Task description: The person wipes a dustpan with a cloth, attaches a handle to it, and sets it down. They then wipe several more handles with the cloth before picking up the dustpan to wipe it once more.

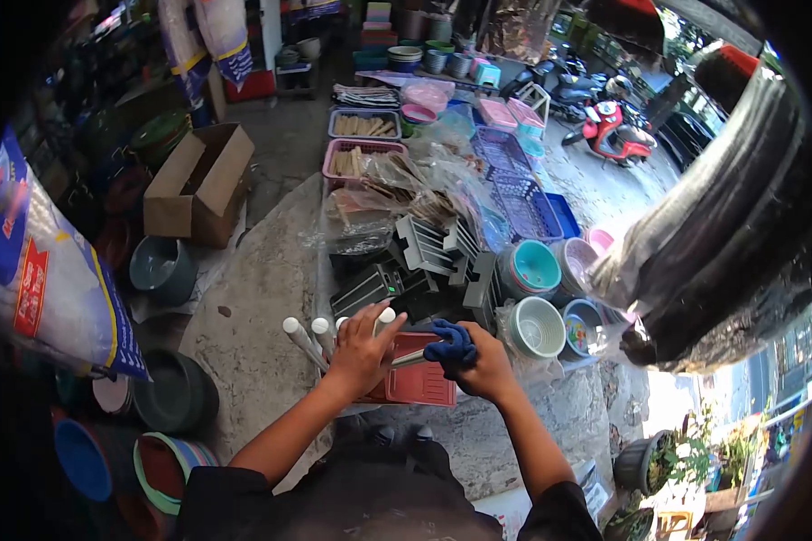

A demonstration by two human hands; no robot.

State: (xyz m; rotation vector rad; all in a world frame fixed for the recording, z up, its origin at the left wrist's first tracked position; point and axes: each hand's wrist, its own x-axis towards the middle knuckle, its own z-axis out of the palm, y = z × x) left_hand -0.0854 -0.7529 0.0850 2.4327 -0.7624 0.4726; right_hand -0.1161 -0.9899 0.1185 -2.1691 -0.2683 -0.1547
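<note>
My left hand (363, 357) reaches over a row of light poles with rounded white ends (295, 326), its fingers spread close to the white tips. In my right hand (489, 368) a bunched dark blue cloth (451, 346) is gripped. A thin pale rod (410, 358) runs from the cloth toward my left hand; its far end is hidden by that hand. Below the rod sits a red plastic tray (421, 383), partly covered by my hands. Grey slotted plastic racks (424, 243) lie in a pile just beyond.
Stacked basins and a white basket (538, 328) stand to the right, beside purple crates (523, 200). Baskets of wooden sticks (356, 160) lie farther back. At left are an open cardboard box (198, 189) and dark tubs (173, 389). Wrapped bundles hang at right (704, 216).
</note>
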